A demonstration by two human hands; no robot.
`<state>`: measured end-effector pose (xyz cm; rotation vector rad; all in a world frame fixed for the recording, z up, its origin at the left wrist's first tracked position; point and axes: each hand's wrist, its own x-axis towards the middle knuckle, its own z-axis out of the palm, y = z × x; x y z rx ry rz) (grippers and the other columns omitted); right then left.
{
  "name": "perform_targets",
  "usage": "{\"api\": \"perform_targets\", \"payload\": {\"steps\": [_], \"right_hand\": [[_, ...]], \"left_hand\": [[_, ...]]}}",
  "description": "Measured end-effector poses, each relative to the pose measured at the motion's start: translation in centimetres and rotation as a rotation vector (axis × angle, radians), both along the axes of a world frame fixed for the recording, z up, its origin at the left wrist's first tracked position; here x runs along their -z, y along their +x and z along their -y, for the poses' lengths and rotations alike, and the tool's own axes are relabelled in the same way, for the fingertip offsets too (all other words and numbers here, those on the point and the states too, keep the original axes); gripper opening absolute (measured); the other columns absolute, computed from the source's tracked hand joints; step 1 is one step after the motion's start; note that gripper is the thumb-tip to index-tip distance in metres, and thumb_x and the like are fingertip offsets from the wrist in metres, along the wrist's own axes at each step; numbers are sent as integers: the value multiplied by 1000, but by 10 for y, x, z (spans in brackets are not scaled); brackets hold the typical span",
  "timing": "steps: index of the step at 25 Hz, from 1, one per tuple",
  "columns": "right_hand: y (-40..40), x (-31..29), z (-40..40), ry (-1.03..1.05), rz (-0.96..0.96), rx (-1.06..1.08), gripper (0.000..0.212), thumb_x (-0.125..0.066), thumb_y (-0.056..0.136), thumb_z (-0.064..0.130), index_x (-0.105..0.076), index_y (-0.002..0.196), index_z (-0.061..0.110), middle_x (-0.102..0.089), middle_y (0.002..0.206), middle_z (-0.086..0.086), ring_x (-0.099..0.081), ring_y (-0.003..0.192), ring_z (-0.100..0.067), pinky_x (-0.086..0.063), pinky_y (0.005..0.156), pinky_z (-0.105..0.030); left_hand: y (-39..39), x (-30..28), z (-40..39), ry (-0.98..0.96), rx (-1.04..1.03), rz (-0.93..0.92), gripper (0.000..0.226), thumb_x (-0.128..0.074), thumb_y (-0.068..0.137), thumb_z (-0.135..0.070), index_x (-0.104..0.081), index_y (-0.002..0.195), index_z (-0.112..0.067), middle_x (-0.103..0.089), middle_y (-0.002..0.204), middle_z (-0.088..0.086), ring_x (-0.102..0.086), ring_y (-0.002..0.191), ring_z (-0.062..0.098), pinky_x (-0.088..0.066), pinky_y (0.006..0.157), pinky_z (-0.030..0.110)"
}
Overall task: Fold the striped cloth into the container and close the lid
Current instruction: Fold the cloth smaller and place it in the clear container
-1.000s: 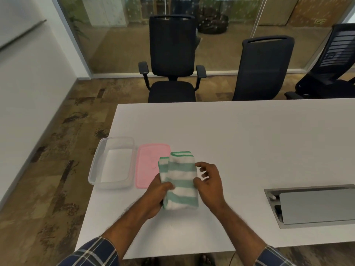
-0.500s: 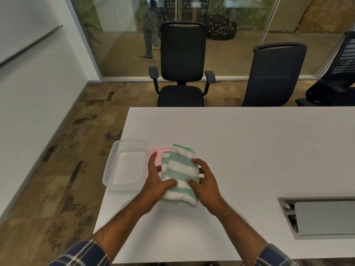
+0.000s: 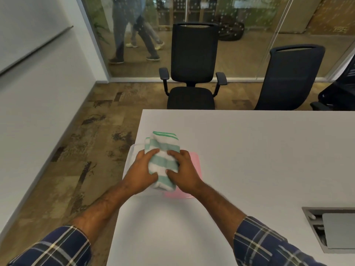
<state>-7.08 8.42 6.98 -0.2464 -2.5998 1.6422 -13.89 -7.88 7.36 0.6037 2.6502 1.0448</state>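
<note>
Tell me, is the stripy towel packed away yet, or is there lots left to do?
Partly. Done: the striped cloth is folded into a thick bundle. In hand: the left hand and right hand hold it over the clear container; whether it sits fully inside is hidden. Left: settle it in, then close the pink lid, which lies on the table beside the container.

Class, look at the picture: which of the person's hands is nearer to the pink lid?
Right. The right hand grips the striped cloth directly above the pink lid. The left hand holds the cloth's far side, over the clear container.
</note>
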Motion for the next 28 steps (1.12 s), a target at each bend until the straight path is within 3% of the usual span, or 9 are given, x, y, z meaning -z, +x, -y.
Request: {"api": "perform_targets", "payload": {"steps": [2,6,7,10,14,18,20,24,28], "right_hand": [[-13,5,12,-3,92,-93,70,-68,81,4,-36,143,10,-31,139,-16,-43,126,-28,-35,112,-32],[-34,21,35,92,173,-150,77,-67,83,8,-25,148,11,-21,147,-14,-37,130,-25,-28,105,-12],[-39,25,41,122,180,-130,74,-65,85,9,-25,147,11,-21,149,-14,-38,129,-26,-31,105,-14],[-52,36,63,262,173,-45,52,-42,98,29,-23,146,21,-35,150,-12,-47,127,-30,-40,110,-40],[-68,59,77,526,183,-110,49,-23,103,37,-20,149,22,-42,149,-8,-47,130,-29,-36,113,-43],[-73,72,78,707,286,-261,40,-36,102,22,-40,139,7,-45,143,-15,-49,124,-34,-41,108,-44],[-74,75,77,754,314,-298,38,-44,100,20,-46,135,5,-48,140,-18,-48,123,-33,-40,108,-42],[-80,73,69,712,149,-215,30,-48,95,14,-62,120,6,-62,119,-17,-53,109,-33,-42,97,-40],[-73,73,36,564,-3,73,27,-50,85,5,-70,103,7,-69,100,-16,-57,95,-34,-45,81,-41]], "left_hand": [[-18,9,13,-134,9,-19,82,-76,72,-10,-41,145,-24,-41,142,12,-51,119,27,-43,91,27],[-42,31,28,-300,31,-8,84,-77,74,-18,-36,148,-22,-40,144,15,-52,121,33,-48,96,38],[-46,37,29,-328,34,10,84,-77,75,-18,-34,148,-22,-40,143,16,-52,121,34,-48,97,39],[-53,58,30,-430,69,68,83,-72,82,-21,-27,151,-18,-38,144,19,-50,125,34,-42,104,38],[-58,86,28,-507,41,128,80,-67,87,-27,-21,152,-16,-32,153,18,-45,134,33,-38,109,35],[-64,99,28,-564,64,164,77,-65,89,-21,-23,152,-20,-28,155,17,-44,135,34,-38,111,38],[-66,103,25,-508,69,132,63,-56,94,-15,-27,150,-13,-27,156,20,-40,137,40,-39,112,48],[-62,111,21,-608,77,-232,57,-55,94,-23,-34,147,-15,-26,159,14,-31,141,32,-29,116,42],[-71,116,19,-690,194,-30,73,-54,90,-17,-17,153,-11,-28,156,14,-41,136,29,-37,110,40]]}}
